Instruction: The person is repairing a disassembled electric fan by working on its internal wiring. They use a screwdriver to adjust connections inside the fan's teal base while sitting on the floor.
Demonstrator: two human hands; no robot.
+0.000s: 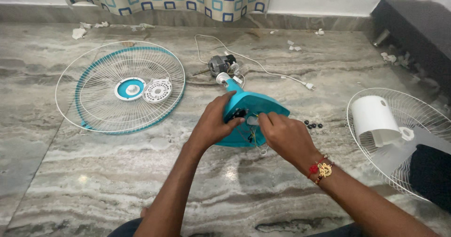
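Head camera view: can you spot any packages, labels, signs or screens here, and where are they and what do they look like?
None can be made out: no package, label, sign or screen shows.
The floor holds only fan parts: a teal fan base under the left hand and right hand, and a white and teal grille at left.
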